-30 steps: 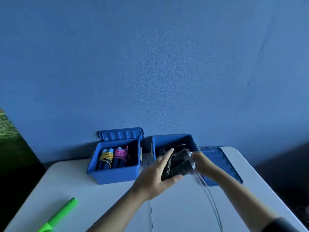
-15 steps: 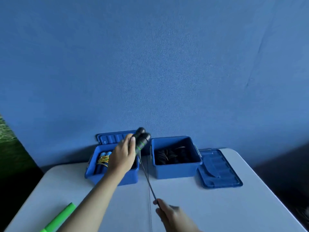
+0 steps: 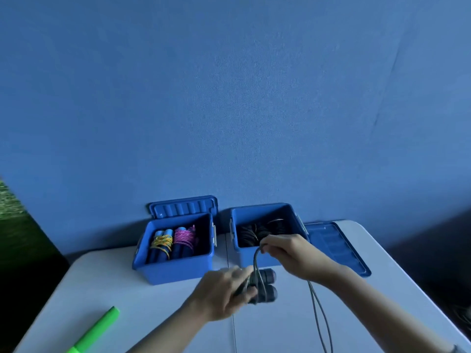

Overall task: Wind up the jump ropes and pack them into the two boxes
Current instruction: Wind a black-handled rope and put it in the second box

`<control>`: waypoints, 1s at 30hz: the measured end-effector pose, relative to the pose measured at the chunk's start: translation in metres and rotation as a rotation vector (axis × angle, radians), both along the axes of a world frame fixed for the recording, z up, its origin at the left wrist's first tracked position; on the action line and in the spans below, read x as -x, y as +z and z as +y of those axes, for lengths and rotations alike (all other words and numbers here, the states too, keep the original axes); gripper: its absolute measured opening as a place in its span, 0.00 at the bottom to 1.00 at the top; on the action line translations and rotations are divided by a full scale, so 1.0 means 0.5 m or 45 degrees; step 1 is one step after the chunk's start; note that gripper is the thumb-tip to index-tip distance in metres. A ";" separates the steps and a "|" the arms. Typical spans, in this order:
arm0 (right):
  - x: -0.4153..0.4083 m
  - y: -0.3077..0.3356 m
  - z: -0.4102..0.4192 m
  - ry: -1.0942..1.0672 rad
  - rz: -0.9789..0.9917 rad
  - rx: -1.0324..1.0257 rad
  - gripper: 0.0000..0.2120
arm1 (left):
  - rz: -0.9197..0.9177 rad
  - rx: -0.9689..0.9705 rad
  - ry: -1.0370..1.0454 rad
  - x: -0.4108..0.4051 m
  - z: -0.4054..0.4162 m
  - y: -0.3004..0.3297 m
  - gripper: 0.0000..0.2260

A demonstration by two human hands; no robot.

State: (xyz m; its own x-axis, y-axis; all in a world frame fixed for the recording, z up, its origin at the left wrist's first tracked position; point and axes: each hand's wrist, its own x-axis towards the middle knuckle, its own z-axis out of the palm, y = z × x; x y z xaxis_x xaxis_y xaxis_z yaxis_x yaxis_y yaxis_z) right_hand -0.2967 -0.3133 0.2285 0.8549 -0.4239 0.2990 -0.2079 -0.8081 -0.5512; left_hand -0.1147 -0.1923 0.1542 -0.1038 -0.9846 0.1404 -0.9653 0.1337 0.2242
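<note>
My left hand grips the two black handles of a jump rope, held side by side above the table in front of the boxes. My right hand pinches the thin grey cord just above the handles; the cord loops over them and trails down to the bottom edge. The left blue box holds wound ropes with blue handles, one yellow cord, one pink. The right blue box holds dark wound ropes and is partly hidden by my right hand.
The left box's lid stands up behind it. The right box's lid lies flat on the white table at the right. A bright green handle lies at the table's front left. A blue wall backs the table.
My left hand dropped from above the left box to the table's middle with the handles. My right hand rose from the near edge to the cord above the handles.
</note>
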 end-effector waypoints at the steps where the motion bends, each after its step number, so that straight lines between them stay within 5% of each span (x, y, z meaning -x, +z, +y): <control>1: -0.003 -0.005 -0.009 -0.053 0.004 -0.075 0.07 | 0.023 0.001 -0.029 0.010 0.003 0.003 0.36; 8: -0.011 -0.090 -0.070 -0.236 0.152 -0.472 0.10 | 0.197 0.216 -0.025 0.048 0.011 0.027 0.32; 12: -0.011 -0.140 -0.053 -0.452 0.239 -0.895 0.19 | 0.408 0.233 0.200 0.044 0.011 0.050 0.34; 16: -0.053 -0.165 0.048 -0.417 0.073 -1.037 0.16 | 0.613 0.388 0.445 0.042 -0.017 0.064 0.34; 19: -0.081 -0.191 0.122 -0.370 0.001 -0.939 0.11 | 0.670 0.559 0.649 0.029 -0.042 0.075 0.30; 24: -0.093 -0.182 0.194 -0.259 0.371 -0.510 0.13 | 0.467 0.522 0.897 -0.026 -0.073 0.073 0.25; 27: -0.079 -0.110 0.198 -0.112 0.421 -0.288 0.10 | 0.246 0.390 0.796 -0.030 -0.063 0.042 0.32; 30: -0.057 -0.046 0.151 -0.002 0.474 0.006 0.08 | 0.278 0.294 0.553 -0.011 -0.040 0.012 0.34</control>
